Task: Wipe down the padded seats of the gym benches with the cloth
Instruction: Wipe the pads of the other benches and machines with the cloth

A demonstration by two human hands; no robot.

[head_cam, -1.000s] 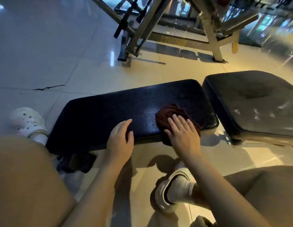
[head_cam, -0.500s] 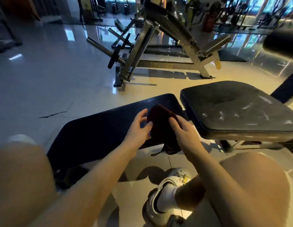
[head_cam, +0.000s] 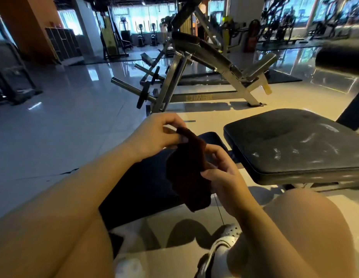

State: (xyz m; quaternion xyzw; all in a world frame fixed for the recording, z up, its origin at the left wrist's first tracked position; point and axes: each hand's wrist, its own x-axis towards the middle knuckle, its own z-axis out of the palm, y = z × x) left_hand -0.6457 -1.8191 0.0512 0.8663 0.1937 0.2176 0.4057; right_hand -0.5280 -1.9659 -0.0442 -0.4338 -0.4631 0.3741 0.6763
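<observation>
Cloth-handling is the step in hand, as I judge it: the wiping is paused while I sort the rag out between pads. Left of centre in the frame, my left hand (head_cam: 154,135) is my upper grip, thumb and fingers curled and pinching the top edge of the dark cloth (head_cam: 186,169). The cloth hangs lifted off the padding, in front of the long dark pad (head_cam: 142,183) that runs through the lower middle of the frame, touching neither seat as far as I can tell. Just right of the cloth, my right hand (head_cam: 220,173) is the lower grip, thumb and fingers curled around its right edge. Further right sits the grey seat (head_cam: 291,145), well clear of both hands, with pale streaks and scuffs across its top. My guess is the next move calls for folding the cloth into a flat wad, carrying it right onto that streaked seat and pressing down with an open palm.
</observation>
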